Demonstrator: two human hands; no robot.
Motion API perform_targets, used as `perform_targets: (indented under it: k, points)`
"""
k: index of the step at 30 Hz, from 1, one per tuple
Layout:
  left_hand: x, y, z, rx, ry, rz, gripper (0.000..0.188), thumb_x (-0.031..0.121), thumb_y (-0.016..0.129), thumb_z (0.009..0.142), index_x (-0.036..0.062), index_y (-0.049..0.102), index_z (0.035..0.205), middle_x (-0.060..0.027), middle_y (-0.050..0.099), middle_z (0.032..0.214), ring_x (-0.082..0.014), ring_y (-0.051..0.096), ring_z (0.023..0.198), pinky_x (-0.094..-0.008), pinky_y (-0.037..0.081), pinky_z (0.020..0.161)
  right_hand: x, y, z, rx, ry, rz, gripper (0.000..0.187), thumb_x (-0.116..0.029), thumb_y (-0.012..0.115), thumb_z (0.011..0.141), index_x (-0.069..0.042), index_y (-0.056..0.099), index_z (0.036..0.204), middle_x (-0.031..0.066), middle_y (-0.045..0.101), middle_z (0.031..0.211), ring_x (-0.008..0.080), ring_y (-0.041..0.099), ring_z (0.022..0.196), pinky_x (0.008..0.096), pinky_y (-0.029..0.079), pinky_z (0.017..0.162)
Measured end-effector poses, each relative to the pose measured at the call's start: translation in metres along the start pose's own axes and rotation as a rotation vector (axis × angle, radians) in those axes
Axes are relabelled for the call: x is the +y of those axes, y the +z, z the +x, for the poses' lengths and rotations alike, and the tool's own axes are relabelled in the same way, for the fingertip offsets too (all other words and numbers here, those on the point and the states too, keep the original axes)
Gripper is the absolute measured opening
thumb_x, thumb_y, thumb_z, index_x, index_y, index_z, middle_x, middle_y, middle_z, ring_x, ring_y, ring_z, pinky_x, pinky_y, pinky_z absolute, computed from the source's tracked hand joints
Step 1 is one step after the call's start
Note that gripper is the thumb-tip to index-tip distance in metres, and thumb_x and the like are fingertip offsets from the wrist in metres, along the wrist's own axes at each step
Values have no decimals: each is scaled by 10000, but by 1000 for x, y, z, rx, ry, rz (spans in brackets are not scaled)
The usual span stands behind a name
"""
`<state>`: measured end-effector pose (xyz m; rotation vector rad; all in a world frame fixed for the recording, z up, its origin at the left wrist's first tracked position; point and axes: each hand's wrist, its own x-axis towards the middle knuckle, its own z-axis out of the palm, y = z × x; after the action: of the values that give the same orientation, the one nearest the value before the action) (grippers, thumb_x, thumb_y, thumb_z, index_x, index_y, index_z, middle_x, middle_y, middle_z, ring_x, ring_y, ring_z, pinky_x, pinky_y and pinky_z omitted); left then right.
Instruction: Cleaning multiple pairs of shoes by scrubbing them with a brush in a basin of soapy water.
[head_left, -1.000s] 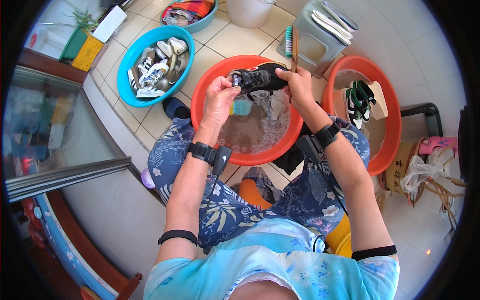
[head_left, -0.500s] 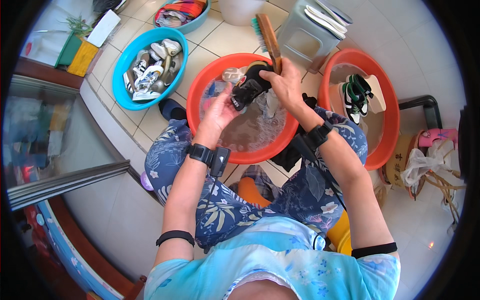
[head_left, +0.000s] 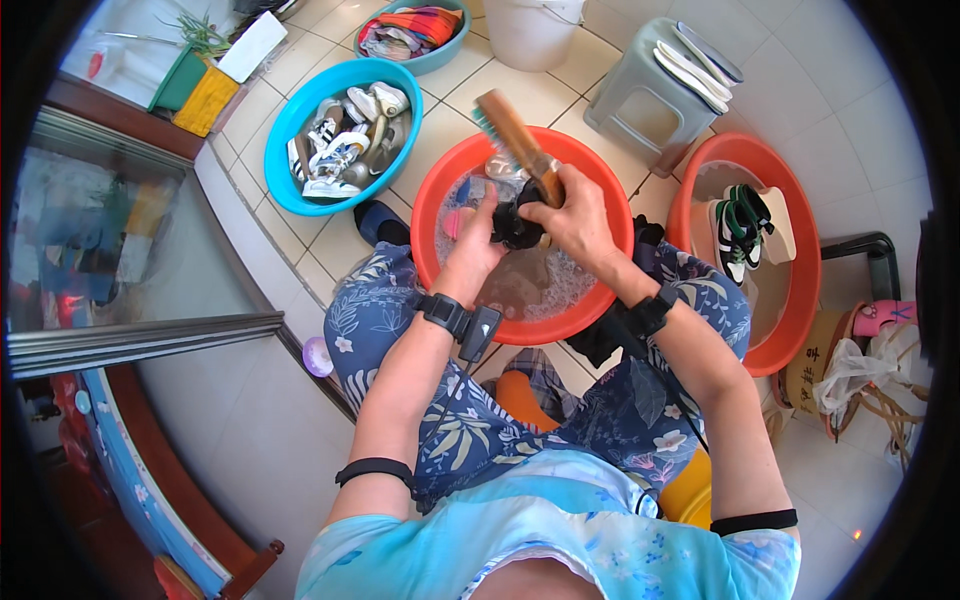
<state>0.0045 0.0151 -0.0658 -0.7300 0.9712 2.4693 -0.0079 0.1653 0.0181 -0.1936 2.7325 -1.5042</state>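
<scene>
I see the left hand and right hand gripping a black shoe inside the red-orange basin's rim. The right fingers also clutch a wooden scrub brush. The shoe is probably soft, heavy and slippery (I'd pinch its sole edge). Hands hide most of it; the bristles blur.

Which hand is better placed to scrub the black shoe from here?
Probably the right hand: it grips the wooden brush, bristles exposed, while the left hand holds the black shoe over the central red basin and has no brush.
</scene>
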Motion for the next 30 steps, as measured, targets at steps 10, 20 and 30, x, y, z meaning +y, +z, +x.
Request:
perform_targets:
  k: [10, 20, 30]
  points:
    - [-27, -1, -2, -182, 276, -2, 327, 274, 379, 980, 9, 533, 1094, -81, 588, 1030, -191, 608, 891, -315, 521, 772, -35, 28, -5, -144, -119, -18, 449, -251, 809, 564, 19, 570, 832, 202, 565, 880, 370, 564, 854, 417, 456, 766]
    - [-29, -7, 1, -162, 244, -100, 308, 258, 396, 971, 8, 538, 1083, -82, 588, 1026, -186, 610, 883, -311, 522, 765, -37, 41, -8, -139, -110, -15, 417, -211, 800, 556, 8, 584, 837, 208, 572, 895, 383, 581, 856, 427, 470, 761]
    - [-30, -6, 6, -167, 229, -127, 289, 241, 413, 963, 7, 543, 1073, -84, 588, 1022, -180, 611, 875, -308, 522, 757, -29, 42, -7, -88, -187, -19, 399, -215, 796, 556, 13, 577, 799, 211, 565, 864, 387, 574, 837, 433, 471, 747]
